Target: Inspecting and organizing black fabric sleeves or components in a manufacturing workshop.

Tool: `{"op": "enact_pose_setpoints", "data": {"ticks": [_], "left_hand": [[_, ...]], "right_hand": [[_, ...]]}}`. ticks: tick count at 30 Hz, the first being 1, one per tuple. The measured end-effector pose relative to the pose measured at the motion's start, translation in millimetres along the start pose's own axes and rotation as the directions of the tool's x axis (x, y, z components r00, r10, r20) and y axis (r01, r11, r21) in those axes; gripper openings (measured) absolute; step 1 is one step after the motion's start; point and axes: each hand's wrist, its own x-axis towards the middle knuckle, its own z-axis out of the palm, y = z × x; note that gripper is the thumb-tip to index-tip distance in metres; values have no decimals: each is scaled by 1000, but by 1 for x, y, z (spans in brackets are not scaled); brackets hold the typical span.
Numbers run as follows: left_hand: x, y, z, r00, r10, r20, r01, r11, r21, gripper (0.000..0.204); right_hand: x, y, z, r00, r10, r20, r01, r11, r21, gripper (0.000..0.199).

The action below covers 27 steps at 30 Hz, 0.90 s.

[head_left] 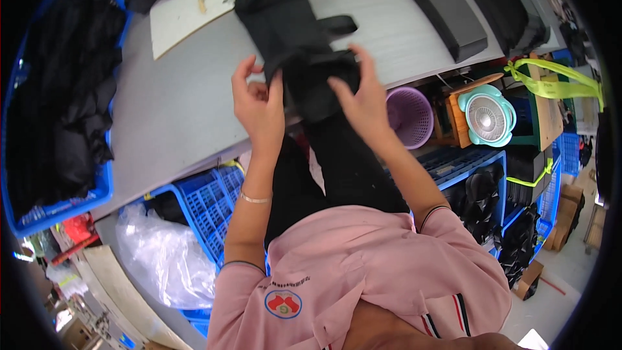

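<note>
A black fabric piece, sewn or folded into a long shape with a short strap-like tab on its right, lies across the table and hangs over its near edge towards my lap. My left hand is at the left side of its near end. The thumb touches the cloth edge, while the other fingers are bent and apart from it. On the opposite side, my right hand grips the near end, thumb over the cloth and fingers along its right edge. The underside of the cloth is hidden.
Flat black stacked pieces lie at the table's far right. A blue crate full of black fabric stands left. Below the table edge are a purple basket, a turquoise fan, and a blue crate beside clear plastic.
</note>
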Motion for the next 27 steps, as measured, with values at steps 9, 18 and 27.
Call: {"op": "enact_pose_setpoints", "data": {"ticks": [9, 18, 27], "left_hand": [[12, -2, -28, 996, 52, 79, -59, 994, 92, 50], [-37, 29, -32, 979, 201, 22, -196, 970, -146, 48], [-89, 28, -15, 813, -80, 577, 317, 892, -322, 27]], "right_hand": [[55, 40, -93, 985, 37, 169, -19, 994, -104, 65], [128, 150, -191, 989, -126, -78, 25, 660, -751, 36], [73, 68, -167, 914, -396, 87, 264, 419, -868, 11]]}}
